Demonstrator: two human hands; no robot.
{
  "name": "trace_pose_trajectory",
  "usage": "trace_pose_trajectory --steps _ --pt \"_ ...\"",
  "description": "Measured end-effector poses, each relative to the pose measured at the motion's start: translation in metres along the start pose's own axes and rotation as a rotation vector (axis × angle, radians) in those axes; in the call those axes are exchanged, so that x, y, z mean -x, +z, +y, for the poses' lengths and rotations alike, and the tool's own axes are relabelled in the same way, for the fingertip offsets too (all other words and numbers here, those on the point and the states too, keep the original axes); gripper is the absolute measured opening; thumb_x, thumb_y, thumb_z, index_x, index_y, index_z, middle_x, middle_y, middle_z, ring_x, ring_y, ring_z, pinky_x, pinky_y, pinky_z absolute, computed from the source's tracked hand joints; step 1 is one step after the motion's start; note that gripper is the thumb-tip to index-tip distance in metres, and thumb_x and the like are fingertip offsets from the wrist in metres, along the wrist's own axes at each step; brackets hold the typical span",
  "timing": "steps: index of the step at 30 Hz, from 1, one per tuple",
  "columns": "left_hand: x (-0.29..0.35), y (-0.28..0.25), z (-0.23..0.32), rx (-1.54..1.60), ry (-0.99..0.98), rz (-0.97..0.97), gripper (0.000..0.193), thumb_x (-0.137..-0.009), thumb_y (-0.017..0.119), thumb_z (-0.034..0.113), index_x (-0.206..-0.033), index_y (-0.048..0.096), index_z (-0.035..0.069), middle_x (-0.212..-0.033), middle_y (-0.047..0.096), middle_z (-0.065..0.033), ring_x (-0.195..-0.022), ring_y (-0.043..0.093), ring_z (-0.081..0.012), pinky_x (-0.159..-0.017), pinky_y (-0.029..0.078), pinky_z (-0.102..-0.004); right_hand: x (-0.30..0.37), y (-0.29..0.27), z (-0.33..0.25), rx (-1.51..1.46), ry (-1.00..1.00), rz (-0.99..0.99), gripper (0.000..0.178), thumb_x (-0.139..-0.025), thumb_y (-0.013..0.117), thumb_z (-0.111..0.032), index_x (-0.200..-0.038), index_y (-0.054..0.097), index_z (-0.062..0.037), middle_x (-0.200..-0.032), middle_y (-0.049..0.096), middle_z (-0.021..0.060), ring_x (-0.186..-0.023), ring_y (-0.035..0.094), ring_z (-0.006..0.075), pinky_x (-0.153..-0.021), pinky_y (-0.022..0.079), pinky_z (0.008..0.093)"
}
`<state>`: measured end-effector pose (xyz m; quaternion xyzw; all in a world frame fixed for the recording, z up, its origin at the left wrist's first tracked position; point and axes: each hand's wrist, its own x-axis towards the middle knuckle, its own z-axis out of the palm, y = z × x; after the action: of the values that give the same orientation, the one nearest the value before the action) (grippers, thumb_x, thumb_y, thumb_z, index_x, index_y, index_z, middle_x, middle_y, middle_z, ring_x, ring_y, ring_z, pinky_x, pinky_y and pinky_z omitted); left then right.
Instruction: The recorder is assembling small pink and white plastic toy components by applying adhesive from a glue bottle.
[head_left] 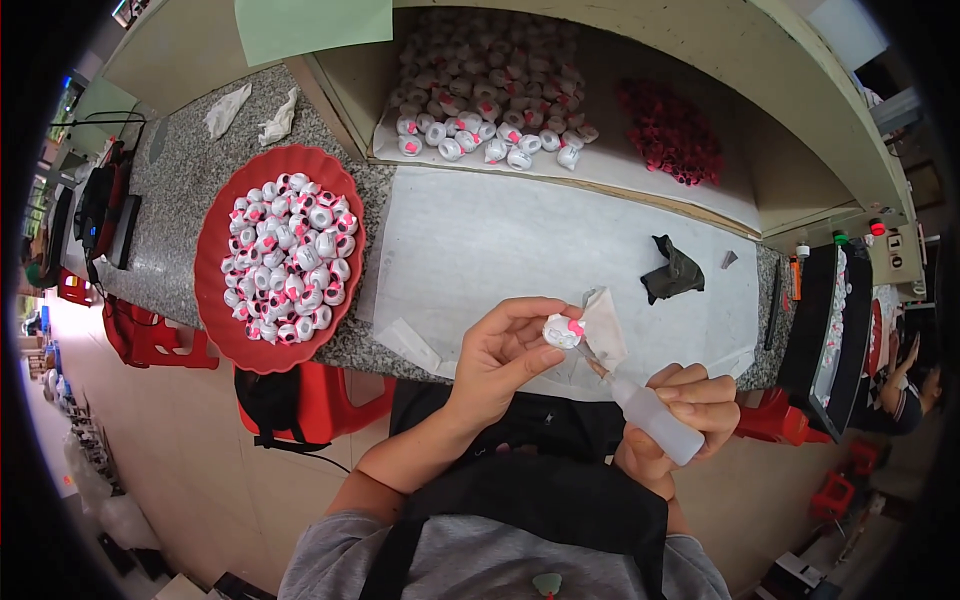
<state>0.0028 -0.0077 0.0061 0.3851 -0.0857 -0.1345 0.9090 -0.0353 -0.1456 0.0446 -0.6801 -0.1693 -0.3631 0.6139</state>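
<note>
Between the thumb and fingers of my left hand [497,358] is a small round white piece [560,332] with a pink part on its side. My right hand [695,408] is wrapped round a translucent white squeeze bottle [655,420], tilted so its narrow tip points up and left, close by the piece. Whether tip and piece touch I cannot tell. Just behind them shows a pale cloth or tissue [606,328]; whether it is held or lies on the paper is unclear. White paper [470,250] covers the worktop under both hands.
At the left stands a red scalloped tray [212,290] heaped with white-and-pink pieces. Under the shelf [740,200] lie a pile of similar pieces [500,110] and a heap of dark pink parts [670,130]. A black cloth [672,272] rests on the paper. Red stools [345,400] stand below.
</note>
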Motion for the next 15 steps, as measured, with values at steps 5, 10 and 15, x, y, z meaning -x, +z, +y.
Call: trace_pose_trajectory --steps 5,10,15 --pt "0.0004 -0.0007 -0.0005 0.002 -0.012 -0.010 0.033 -0.071 0.054 -0.002 -0.102 0.043 -0.001 -0.102 0.049 -0.0153 -0.091 0.051 -0.0192 -0.081 0.043 -0.0331 0.0005 -0.0010 0.0010 0.035 -0.028 -0.001 0.038 -0.059 0.071 -0.017 -0.079 0.040 -0.0067 -0.075 0.041 0.0048 -0.055 0.040 0.0107 -0.046 0.034 0.0204" --pt "-0.0012 -0.0009 -0.0007 0.003 -0.040 -0.015 0.033 -0.071 0.054 -0.002 -0.102 0.043 -0.001 -0.101 0.050 -0.0154 -0.092 0.051 -0.0185 -0.080 0.042 -0.0317 0.0002 0.0005 0.0036 0.036 -0.025 0.022 0.037 -0.059 0.071 -0.017 -0.077 0.040 -0.0067 -0.074 0.040 0.0047 -0.054 0.038 0.0104 -0.045 0.034 0.0205" --pt "-0.0026 0.0002 -0.0022 0.005 -0.038 -0.037 0.034 -0.071 0.054 -0.003 -0.103 0.043 -0.001 -0.100 0.050 -0.0157 -0.092 0.051 -0.0184 -0.079 0.042 -0.0291 -0.0016 0.0013 0.0038 0.023 -0.035 0.016 0.036 -0.059 0.070 -0.016 -0.076 0.039 -0.0064 -0.073 0.040 0.0048 -0.053 0.037 0.0102 -0.044 0.033 0.0203"
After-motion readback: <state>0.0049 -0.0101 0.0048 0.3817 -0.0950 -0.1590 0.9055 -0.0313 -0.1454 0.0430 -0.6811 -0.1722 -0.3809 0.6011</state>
